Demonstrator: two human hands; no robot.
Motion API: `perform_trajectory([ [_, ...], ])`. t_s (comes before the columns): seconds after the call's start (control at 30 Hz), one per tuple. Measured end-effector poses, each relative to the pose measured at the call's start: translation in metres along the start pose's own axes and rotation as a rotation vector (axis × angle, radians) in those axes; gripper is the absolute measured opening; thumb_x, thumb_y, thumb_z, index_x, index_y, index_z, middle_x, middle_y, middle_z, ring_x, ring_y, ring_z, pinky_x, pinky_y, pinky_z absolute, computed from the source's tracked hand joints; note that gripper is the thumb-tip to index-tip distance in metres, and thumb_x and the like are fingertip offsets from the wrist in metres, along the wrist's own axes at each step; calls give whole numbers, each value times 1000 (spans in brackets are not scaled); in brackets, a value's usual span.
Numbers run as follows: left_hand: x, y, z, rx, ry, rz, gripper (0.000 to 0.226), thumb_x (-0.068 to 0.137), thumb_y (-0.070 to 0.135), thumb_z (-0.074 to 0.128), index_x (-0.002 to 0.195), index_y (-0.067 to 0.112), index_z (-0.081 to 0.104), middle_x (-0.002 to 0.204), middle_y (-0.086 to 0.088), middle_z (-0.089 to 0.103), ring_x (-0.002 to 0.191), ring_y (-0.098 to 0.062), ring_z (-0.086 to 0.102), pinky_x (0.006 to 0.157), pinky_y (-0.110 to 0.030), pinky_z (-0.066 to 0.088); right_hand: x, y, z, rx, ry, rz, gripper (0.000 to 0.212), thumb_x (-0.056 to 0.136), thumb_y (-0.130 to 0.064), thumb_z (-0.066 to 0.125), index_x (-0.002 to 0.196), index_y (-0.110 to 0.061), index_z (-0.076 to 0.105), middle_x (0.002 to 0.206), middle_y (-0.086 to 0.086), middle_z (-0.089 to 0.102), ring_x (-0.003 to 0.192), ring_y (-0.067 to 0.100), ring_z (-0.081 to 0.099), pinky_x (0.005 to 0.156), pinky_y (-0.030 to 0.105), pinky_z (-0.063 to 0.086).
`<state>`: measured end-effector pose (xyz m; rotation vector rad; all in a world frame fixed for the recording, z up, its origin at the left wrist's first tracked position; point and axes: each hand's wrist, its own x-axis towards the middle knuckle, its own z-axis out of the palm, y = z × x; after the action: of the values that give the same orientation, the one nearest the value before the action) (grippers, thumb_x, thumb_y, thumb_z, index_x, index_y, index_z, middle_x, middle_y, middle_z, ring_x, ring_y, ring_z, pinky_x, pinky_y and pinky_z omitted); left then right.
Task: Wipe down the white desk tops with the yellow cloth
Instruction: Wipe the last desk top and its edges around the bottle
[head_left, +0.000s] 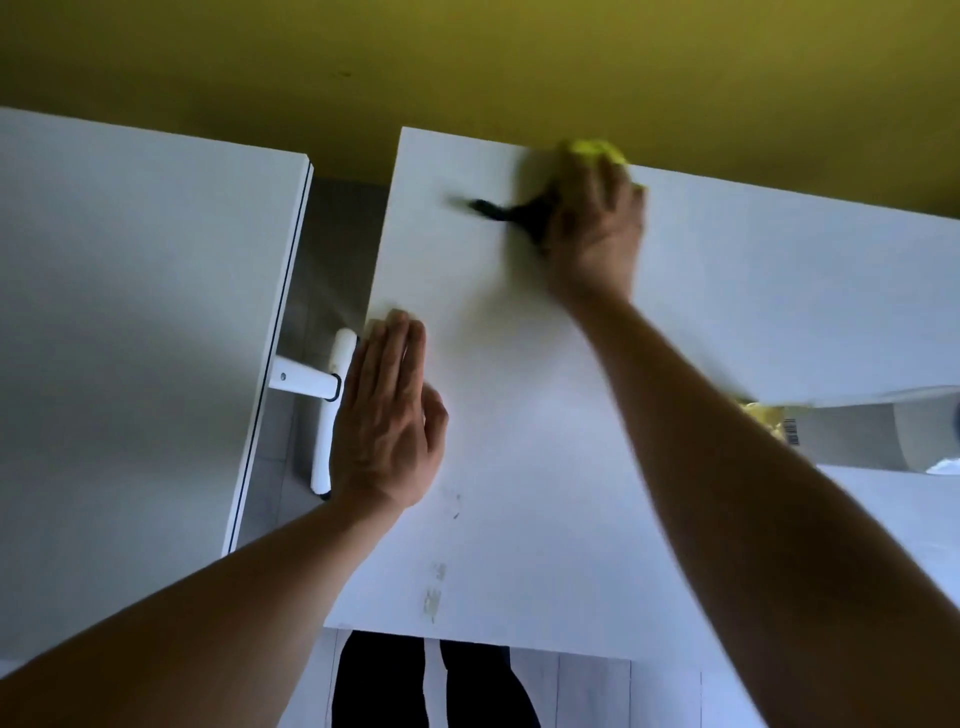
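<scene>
The yellow cloth (597, 150) is bunched under the right hand (597, 228), whose fingers are curled over it at the far edge of the white desk top (545, 415). The left hand (387, 410) is pressed flat, fingers together, nearer the body. The cloth should be kept flat and pulled back in long strokes towards the smudges (434, 597) below the left hand.

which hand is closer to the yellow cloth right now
The right. The right hand is on top of the yellow cloth at the desk's far edge. The left hand lies flat near the desk's left edge, well short of it.
</scene>
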<state>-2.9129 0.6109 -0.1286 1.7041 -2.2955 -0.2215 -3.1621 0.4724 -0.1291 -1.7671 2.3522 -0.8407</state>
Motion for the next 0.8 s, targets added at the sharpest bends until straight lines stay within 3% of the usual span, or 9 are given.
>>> perform_trajectory([
  [0.1,0,2,1,4,-10,-14,64,102,21,41,162,2,31,170,-15,27,158,-32,25,128,-49,25,15,58,-38,-71,72,309,63,86,-33,40,147,-22,50,152,10,46,136,34,43,116,45,29],
  [0.17,0,3,1,6,-1,-18,63,102,21,39,161,2,31,170,-14,28,158,-32,25,128,-49,25,24,55,-31,-101,74,453,60,90,-38,45,148,-22,48,153,11,43,140,33,40,118,47,26],
  [0.27,0,3,1,6,3,-6,63,102,21,39,161,1,32,170,-14,29,158,-32,26,128,-49,25,28,-2,2,-137,40,221,73,83,-71,62,139,-26,56,145,11,51,128,34,48,100,41,43],
  [0.3,-1,3,0,11,5,-5,63,101,21,39,161,1,32,169,-14,30,157,-32,27,127,-50,25,26,-34,17,-108,-17,96,72,82,-70,64,141,-27,55,146,10,50,129,35,47,98,39,44],
  [0.4,-1,1,-3,1,10,0,64,100,21,39,160,1,34,169,-15,30,157,-33,29,126,-51,28,16,-130,56,-87,-299,-194,62,96,-44,53,155,-29,40,162,11,33,149,34,26,123,44,20],
  [0.47,1,2,-4,-13,10,5,63,100,20,37,160,1,34,169,-15,31,157,-32,28,126,-51,28,13,-159,67,-94,-364,-243,59,99,-36,45,157,-30,34,165,9,26,154,28,16,127,45,2],
  [0.6,3,-1,-4,17,-2,4,62,102,22,37,160,1,35,168,-16,33,156,-33,30,127,-50,28,6,-116,51,-2,-254,-208,60,97,-35,43,156,-27,37,162,7,34,152,27,25,127,43,8],
  [0.7,2,-2,-2,25,-5,12,61,102,22,37,160,0,34,168,-17,31,156,-34,29,126,-51,28,1,-43,13,-8,-57,-12,66,88,-41,36,151,-24,45,159,7,39,146,29,35,121,49,23],
  [0.8,3,0,-2,16,10,-1,62,102,22,37,160,0,34,169,-16,30,158,-33,26,127,-51,27,-6,21,-29,-48,75,181,72,86,-46,30,151,-18,46,156,12,42,145,32,38,122,50,21],
])
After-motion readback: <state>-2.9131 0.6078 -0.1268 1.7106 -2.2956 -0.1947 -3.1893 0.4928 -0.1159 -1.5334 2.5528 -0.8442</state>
